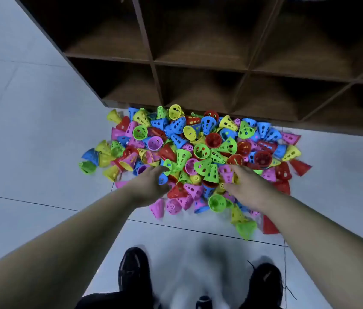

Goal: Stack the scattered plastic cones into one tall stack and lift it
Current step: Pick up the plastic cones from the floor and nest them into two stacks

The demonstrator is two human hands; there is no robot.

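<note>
Black shoes stand at six o'clock on the grey tiled floor. Beyond them the left hand and right hand reach into the centre heap of perforated plastic cones in many colours, fingers half-curled; whether either grips one I cannot tell. Best pick one base cone, then nest others squarely. A dark wooden cubby shelf stands at twelve o'clock.

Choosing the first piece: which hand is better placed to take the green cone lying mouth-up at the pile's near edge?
Likely right. The right hand sits beside the green cone; the left hand is farther off, beyond a red cone and a pink cone.
</note>
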